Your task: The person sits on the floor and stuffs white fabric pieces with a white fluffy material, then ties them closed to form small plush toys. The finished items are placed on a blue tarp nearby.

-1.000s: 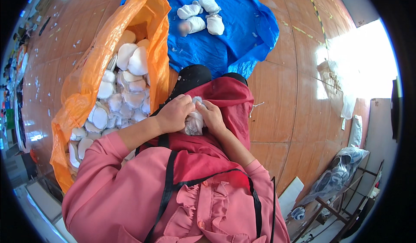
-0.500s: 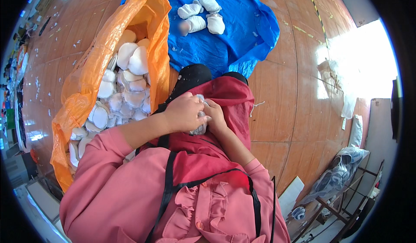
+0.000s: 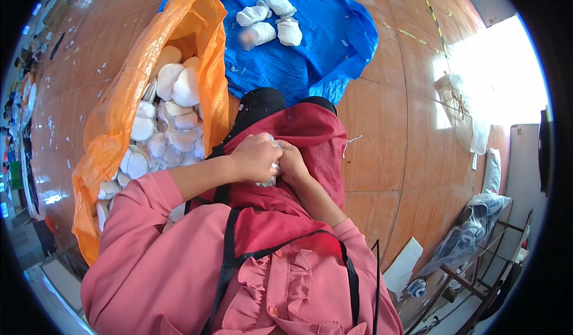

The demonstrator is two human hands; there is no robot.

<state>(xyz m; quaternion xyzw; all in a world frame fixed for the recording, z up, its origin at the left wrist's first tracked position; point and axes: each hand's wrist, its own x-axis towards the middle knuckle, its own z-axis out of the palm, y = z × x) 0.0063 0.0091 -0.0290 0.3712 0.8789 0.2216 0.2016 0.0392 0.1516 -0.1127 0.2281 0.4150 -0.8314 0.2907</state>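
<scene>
Blouse and apron: the person wears a pink ruffled blouse (image 3: 161,245), and a red apron (image 3: 313,123) with black edging spreads over the lap.
Left hand: over the lap, the left hand (image 3: 255,157) has its fingers curled in on a small whitish bundle (image 3: 267,181), knuckles up, covering most of it.
Right hand: the right hand (image 3: 292,160) sits close against the other, fingers bent and drawn in on the same bundle; I can't see the fingertips well enough to tell their exact grip.
Bundle: between the two hands, above the apron; only bits show, mainly its lower end.
Orange sack: beside the person's left, the orange sack (image 3: 210,66) lies with its mouth spread wide, full of rounded white pads (image 3: 186,86) in a loose heap, a few of them tan.
Blue sheet: beyond the knees, a crumpled blue sheet (image 3: 271,69) lies on the brown floor (image 3: 373,150).
White bundles: four white bundles (image 3: 289,32) are grouped on its far part, one blurred at its left end.
Over to the right: a clear plastic bag (image 3: 468,227) with dark contents, near a pale flat panel (image 3: 403,266).
</scene>
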